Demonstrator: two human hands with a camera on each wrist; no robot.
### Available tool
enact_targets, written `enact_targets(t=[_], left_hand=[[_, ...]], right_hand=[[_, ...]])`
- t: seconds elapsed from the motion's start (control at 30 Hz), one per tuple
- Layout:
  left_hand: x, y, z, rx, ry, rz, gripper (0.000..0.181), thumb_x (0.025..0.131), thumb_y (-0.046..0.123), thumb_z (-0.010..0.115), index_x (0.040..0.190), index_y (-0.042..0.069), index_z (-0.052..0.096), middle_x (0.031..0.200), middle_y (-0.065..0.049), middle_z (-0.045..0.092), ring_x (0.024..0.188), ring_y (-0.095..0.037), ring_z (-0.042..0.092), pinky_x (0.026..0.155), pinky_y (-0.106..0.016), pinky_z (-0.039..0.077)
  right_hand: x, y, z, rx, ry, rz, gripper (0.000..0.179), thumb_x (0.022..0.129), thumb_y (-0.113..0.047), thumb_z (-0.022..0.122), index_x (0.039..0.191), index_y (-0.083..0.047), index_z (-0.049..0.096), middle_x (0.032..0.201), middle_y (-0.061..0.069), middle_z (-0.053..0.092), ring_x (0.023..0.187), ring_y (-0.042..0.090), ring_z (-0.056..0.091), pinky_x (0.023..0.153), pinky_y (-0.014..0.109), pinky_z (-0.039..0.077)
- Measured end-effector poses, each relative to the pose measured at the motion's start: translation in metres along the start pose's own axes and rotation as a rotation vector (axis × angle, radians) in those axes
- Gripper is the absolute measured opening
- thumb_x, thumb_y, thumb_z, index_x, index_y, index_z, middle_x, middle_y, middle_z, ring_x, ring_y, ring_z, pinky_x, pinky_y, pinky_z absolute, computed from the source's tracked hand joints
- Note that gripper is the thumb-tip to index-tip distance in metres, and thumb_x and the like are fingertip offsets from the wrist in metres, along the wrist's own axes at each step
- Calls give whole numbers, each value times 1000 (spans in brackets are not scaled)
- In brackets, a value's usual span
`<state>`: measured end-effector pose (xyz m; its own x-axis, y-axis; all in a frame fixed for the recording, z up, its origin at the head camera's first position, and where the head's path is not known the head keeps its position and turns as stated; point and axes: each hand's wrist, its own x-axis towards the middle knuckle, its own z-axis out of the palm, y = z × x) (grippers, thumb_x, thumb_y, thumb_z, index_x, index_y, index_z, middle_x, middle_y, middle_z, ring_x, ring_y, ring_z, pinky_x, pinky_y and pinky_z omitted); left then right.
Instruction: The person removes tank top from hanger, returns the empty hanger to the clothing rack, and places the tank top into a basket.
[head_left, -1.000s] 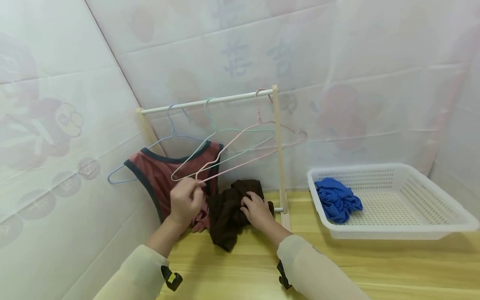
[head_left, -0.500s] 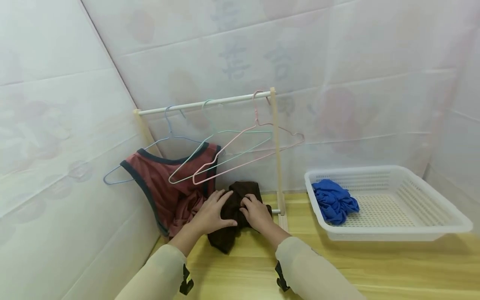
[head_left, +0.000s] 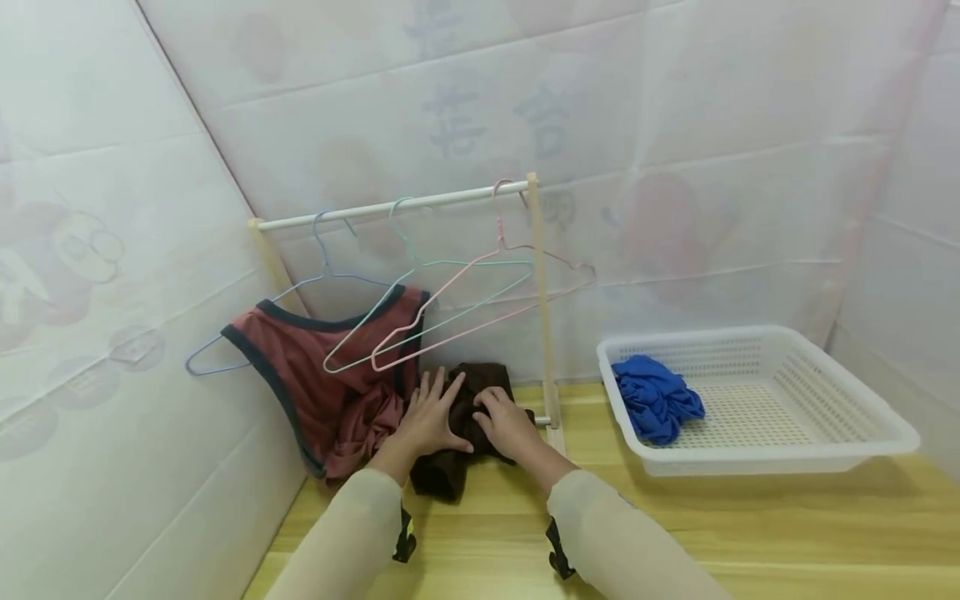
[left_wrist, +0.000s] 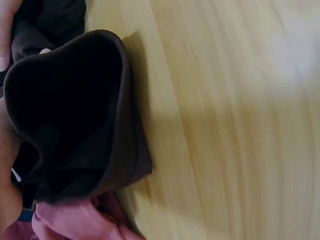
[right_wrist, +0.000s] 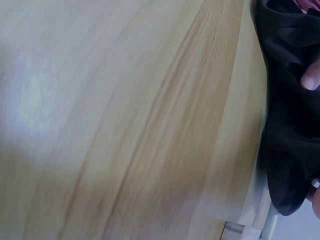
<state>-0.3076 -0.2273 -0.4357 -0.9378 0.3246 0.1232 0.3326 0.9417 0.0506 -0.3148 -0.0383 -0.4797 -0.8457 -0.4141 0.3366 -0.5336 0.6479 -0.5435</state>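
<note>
Tank top in dusty-red cloth with dark edging (head_left: 322, 358) sits far left on your blue wire hanger (head_left: 327, 271), lower part bunched; same as a second ago. Next along, mint-green wire hanger (head_left: 416, 265) hangs bare off the rack's white bar (head_left: 450, 197). Your left hand (head_left: 427, 421) is what changed: a second ago it was at the lower left corner of the pink wire hanger (head_left: 501, 246), now it's let go and lies on the crumpled dark-brown garment (head_left: 465, 412), fingers splayed and relaxed, not clenched on anything. Garment is on the wooden tabletop (head_left: 495, 533), below the hangers, between your hands. Left wrist view shows one end gaping like a wide tube; can't tell if it's a leg, sleeve or hem. Pink hanger hangs bare. Your right hand (head_left: 508, 425) has stayed on the garment's right side, bent fingers and thumb grasping cloth, grip partly hidden. My read: you've switched from hanger to cloth, both hands on the bundle, which isn't on any hanger yet. Far right, white perforated plastic basket (head_left: 780, 454) is untouched, crumpled blue cloth (head_left: 656, 400) at its left side.
</note>
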Motion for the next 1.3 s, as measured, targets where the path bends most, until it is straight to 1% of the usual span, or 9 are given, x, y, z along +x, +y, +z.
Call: enact_targets(t=[0.13, 0.3, 0.4, 0.53, 0.73, 0.87, 1.0, 1.13, 1.3], left_hand=[[7, 3, 6, 6, -22, 3, 132, 58, 60, 88, 159, 27, 11, 163, -24, 8, 147, -52, 5, 113, -65, 22], [13, 9, 12, 49, -43, -16, 115, 64, 53, 88, 157, 26, 25, 159, -19, 26, 149, -45, 10, 115, -62, 21], [13, 11, 17, 50, -17, -12, 94, 70, 43, 88, 148, 21, 42, 150, -15, 43, 148, -41, 21, 114, -61, 24], [13, 13, 22, 59, 88, 33, 67, 73, 29, 88, 131, 13, 58, 129, -13, 59, 132, -36, 46, 109, -57, 35], [12, 17, 21, 12, 223, 74, 46, 71, 12, 86, 113, 10, 67, 104, -9, 66, 103, -30, 62, 97, -46, 48], [11, 22, 21, -79, 241, 17, 46, 72, 11, 86, 115, 10, 67, 106, -9, 65, 100, -29, 64, 90, -44, 52], [12, 26, 21, -161, 283, -62, 48, 74, 16, 86, 117, 9, 66, 106, -11, 64, 96, -29, 65, 85, -45, 54], [14, 33, 18, -231, 341, -112, 44, 74, 17, 84, 114, 8, 66, 101, -11, 65, 91, -29, 66, 82, -45, 55], [18, 43, 10, -361, 422, -138, 38, 72, 14, 81, 107, 10, 68, 99, -9, 66, 90, -28, 65, 80, -44, 54]], right_hand=[[-1, 3, -3, 72, -76, 8, 56, 96, -36, 62, 146, -24, 40, 152, 9, 34, 107, 28, 62, 85, 46, 52], [-4, 7, -5, 62, -177, -12, 92, 82, -24, 79, 156, -30, 24, 159, 13, 23, 111, 32, 60, 75, 39, 52], [-6, 8, -4, 37, -207, 3, 97, 83, -14, 78, 157, -32, 19, 161, 14, 17, 92, 26, 64, 65, 33, 48], [-7, 11, -3, 34, -170, 60, 91, 87, -8, 74, 157, -30, 20, 161, 14, 19, 69, 18, 59, 59, 30, 45], [-11, 13, -7, 43, -117, 59, 81, 92, -17, 70, 157, -29, 23, 160, 14, 24, 92, 25, 64, 70, 34, 49], [-14, 11, -10, 109, -123, 52, 78, 94, -23, 61, 157, -34, 17, 162, 11, 20, 95, 26, 62, 69, 37, 46], [-18, 5, -14, 140, -91, 10, 89, 89, -43, 66, 158, -36, 11, 164, 9, 15, 130, 36, 46, 89, 54, 46], [-20, 0, -14, -12, -32, -69, 116, 73, -67, 74, 159, -32, 4, 165, 11, 9, 147, 42, 21, 104, 69, 32], [-16, -4, -13, -143, 101, -55, 128, 65, -66, 81, 158, -34, -1, 165, 12, 5, 148, 43, 18, 105, 69, 31]])
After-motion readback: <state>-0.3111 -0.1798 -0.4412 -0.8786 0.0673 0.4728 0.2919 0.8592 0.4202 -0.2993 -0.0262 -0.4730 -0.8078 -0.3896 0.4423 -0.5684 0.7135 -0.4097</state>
